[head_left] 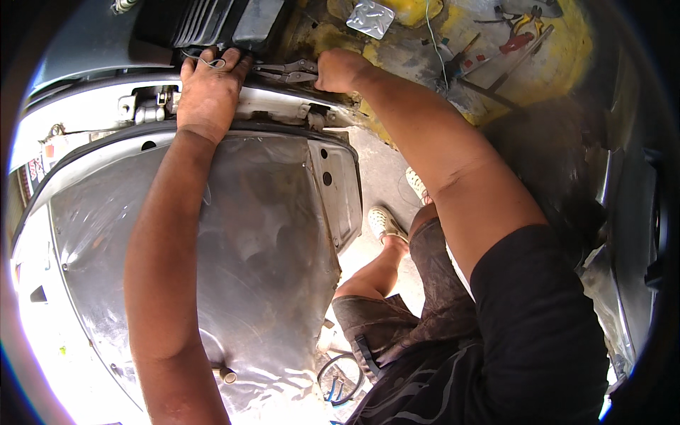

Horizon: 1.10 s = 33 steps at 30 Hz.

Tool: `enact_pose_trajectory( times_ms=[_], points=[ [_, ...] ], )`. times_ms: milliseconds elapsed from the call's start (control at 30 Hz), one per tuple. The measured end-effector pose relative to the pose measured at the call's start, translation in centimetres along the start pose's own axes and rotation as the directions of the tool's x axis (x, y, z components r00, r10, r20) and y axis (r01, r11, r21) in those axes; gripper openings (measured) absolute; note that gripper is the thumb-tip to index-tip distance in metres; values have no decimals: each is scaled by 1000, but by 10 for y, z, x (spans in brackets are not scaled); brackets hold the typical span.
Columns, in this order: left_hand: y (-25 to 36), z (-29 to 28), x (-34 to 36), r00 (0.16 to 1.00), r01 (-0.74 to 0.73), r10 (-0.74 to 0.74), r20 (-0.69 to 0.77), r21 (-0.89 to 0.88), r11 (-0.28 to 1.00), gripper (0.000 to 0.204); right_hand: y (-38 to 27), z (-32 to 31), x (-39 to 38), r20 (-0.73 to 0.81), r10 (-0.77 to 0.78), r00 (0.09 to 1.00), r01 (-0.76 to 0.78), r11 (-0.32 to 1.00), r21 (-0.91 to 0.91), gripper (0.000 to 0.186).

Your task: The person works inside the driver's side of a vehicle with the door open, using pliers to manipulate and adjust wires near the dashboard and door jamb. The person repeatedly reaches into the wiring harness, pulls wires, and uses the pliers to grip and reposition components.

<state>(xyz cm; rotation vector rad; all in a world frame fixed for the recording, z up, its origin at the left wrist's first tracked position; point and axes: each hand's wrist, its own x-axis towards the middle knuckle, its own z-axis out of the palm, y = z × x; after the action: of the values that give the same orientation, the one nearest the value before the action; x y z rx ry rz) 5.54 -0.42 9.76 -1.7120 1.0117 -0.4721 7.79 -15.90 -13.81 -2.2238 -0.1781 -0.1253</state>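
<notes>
My left hand (209,88) rests palm down on the upper edge of a scooter body, fingers curled over a black ribbed part (205,25), with a thin wire loop by the fingertips. My right hand (338,69) is closed around the handles of grey pliers (287,71), whose jaws point left toward my left hand along the frame edge. Below my arms lies the scooter's bare metal inner panel (262,241), shiny and dented.
A yellow-stained floor (559,49) at the top right holds red-handled pliers (520,35), metal rods and a crumpled silver foil piece (370,18). My legs and pale shoes (386,223) stand on the concrete. A blue cable (340,382) lies near the bottom.
</notes>
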Motion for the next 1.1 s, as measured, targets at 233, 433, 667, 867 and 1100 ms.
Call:
enact_pose_trajectory(
  times_ms=[233,433,667,867,1100],
  points=[
    [-1,6,1,999,-9,9,-41,-13,1000,49,1,4,6,-35,5,999,-5,1000,-7,33],
    [-3,9,2,996,-28,26,-87,-21,999,45,6,0,5,-61,4,998,-3,1000,23,32],
    [0,6,3,1000,-3,3,-22,-27,1000,54,7,-15,7,-12,-32,999,31,994,-104,32],
    [-2,4,3,1000,-11,10,-23,-41,999,47,0,-22,4,74,8,997,0,993,-118,27],
    [-1,6,3,999,-24,23,-41,-14,1000,46,4,-30,5,10,-23,1000,24,991,-135,28]
  ],
)
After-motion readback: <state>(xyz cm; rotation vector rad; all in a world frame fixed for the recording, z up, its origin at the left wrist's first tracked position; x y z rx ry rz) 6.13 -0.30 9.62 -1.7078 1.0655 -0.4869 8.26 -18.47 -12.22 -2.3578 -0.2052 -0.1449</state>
